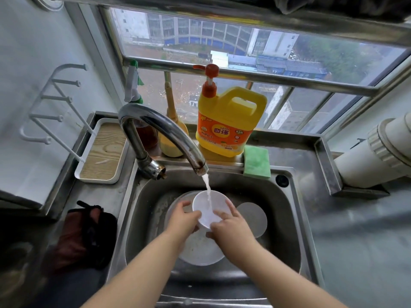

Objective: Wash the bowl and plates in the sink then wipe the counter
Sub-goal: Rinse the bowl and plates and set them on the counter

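Bowl (209, 207) held tilted under the tap (155, 130), above the sink (287, 218), water stream (207, 187) landing inside it. Left hand (183, 218) curled round the bowl's left rim, thumb over the edge; right hand (231, 225) cups the lower right side, fingers (230, 206) loosely spread against the rim. Risks, as judged: wet glazed surface is slick, and a light grip could let the bowl drop onto the plates below and chip them; the stream striking the sloped wall may splash over the counter (355, 230). Large plate (200, 252) lies flat beneath the hands, speckled with residue; a smaller plate (255, 218) lies just to its right. Both round, white, smooth. Sink is dull scuffed steel. Green sponge (256, 163) on the back ledge looks soft and porous; yellow soap jug (229, 123) is glossy plastic.
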A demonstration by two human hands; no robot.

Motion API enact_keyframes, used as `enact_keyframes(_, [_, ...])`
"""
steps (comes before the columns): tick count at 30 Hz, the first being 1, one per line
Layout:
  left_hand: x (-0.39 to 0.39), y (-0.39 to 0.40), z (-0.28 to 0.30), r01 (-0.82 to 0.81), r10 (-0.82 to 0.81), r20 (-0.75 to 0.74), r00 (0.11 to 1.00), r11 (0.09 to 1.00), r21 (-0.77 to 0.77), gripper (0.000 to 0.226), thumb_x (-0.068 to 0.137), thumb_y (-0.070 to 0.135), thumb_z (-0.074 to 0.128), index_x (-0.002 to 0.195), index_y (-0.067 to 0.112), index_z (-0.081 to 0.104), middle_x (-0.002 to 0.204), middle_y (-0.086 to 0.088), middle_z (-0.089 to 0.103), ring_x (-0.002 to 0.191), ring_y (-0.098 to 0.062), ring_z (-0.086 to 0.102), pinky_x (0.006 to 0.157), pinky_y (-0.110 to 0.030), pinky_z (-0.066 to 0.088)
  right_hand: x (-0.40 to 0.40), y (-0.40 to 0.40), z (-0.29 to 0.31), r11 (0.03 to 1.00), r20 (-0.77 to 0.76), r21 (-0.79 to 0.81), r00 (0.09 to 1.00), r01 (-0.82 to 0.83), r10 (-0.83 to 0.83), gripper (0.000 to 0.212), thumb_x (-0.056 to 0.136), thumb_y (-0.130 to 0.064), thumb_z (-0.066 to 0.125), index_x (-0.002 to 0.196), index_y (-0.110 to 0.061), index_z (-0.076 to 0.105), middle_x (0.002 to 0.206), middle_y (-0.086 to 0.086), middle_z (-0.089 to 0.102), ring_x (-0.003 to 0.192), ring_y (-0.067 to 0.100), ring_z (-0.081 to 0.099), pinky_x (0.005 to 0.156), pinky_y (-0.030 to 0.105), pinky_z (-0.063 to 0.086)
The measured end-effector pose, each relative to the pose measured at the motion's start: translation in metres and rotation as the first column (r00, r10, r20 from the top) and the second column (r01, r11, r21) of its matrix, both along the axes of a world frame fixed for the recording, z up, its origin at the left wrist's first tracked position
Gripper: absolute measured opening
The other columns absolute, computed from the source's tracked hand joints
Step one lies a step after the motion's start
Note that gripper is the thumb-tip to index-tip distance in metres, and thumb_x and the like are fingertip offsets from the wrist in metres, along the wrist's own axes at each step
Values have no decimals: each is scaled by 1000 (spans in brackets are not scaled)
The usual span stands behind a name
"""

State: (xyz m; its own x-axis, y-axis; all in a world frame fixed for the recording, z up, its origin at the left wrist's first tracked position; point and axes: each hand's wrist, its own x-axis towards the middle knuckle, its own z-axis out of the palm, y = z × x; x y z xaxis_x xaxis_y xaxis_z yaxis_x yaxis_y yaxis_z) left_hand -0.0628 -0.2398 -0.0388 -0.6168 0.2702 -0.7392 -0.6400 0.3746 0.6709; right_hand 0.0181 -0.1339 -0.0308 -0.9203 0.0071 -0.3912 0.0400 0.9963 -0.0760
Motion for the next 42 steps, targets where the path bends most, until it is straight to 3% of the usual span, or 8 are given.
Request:
enact_keyframes(6, [5, 1, 2, 18, -21, 33, 999, 997, 71, 50, 86, -5, 38, 125, 24, 49, 113, -9, 56, 103, -35, 57, 73, -48, 58, 20, -11, -9, 945, -227, -298, 951, 137, -209, 22, 84, -31, 52, 72, -22, 67, 68, -6, 69, 65, 16, 65, 63, 24, 46])
enact_keyframes(11, [-17, -14, 16, 270, -272, 36, 962, 962, 49, 47, 86, -4, 41, 121, 27, 49, 107, -5, 52, 100, -34, 57, 77, -46, 59, 16, 35, -7, 986, -165, 137, 979, -99, 121, 55, 59, -43, 79, 104, -12, 74, 108, 1, 72, 117, 12, 59, 118, 45, 8])
enact_keyframes(14, [-14, -5, 15, 229, -232, 18, 973, 967, 109, 49, 84, -3, 43, 124, 24, 53, 110, -12, 61, 98, -34, 62, 78, -51, 57, -1, 13, 6, 1000, 23, 13, 1000, 11, -11, 79, 84, -15, 61, 151, -12, 18, 157, 7, 20, 147, 20, 6, 109, 48, -26])
enact_keyframes(22, [-27, -27, 11, 332, -335, 106, 936, 942, 49, 53, 81, -4, 46, 125, 25, 50, 119, -11, 49, 103, -36, 55, 74, -43, 59, 33, 41, -6, 968, -218, -44, 948, -248, 233, 20, 71, -39, 77, 88, -28, 73, 99, -13, 71, 112, 12, 61, 103, 54, 40])
enact_keyframes(27, [-11, -14, 2, 6, -61, 254, 965, 977, 212, 50, 82, 10, 49, 132, 16, 46, 117, -21, 56, 104, -36, 58, 79, -43, 55, 13, 9, 14, 910, -327, -414, 936, -20, -128, 30, 94, -35, 45, 83, -12, 62, 81, 3, 65, 85, 22, 61, 97, 34, 44])
enact_keyframes(34, [1, -16, -1, -155, 70, 257, 964, 932, 328, 54, 91, 62, 39, 127, 25, 53, 120, -14, 63, 113, -32, 57, 100, -48, 44, -3, -10, 24, 64, 287, -836, 535, 545, -795, 25, 97, -36, 48, 99, -14, 58, 93, 10, 61, 83, 21, 56, 73, 34, 48])
enact_keyframes(39, [-10, -27, 7, -177, 114, 197, 974, 924, 340, 40, 99, 39, 40, 116, 12, 63, 114, -18, 65, 106, -29, 60, 83, -38, 51, -14, -2, 22, -653, 750, -660, 281, 372, -598, 27, 99, -31, 45, 111, -11, 58, 109, 15, 64, 102, 26, 60, 79, 38, 52])
enact_keyframes(42, [-15, -31, 10, -171, 110, 171, 979, 900, 400, 28, 99, 23, 45, 113, 8, 64, 109, -17, 67, 101, -28, 63, 84, -38, 52, -15, 4, 18, -781, 837, -546, 237, 304, -493, 33, 101, -30, 41, 113, -7, 61, 108, 16, 67, 105, 27, 61, 89, 40, 50])
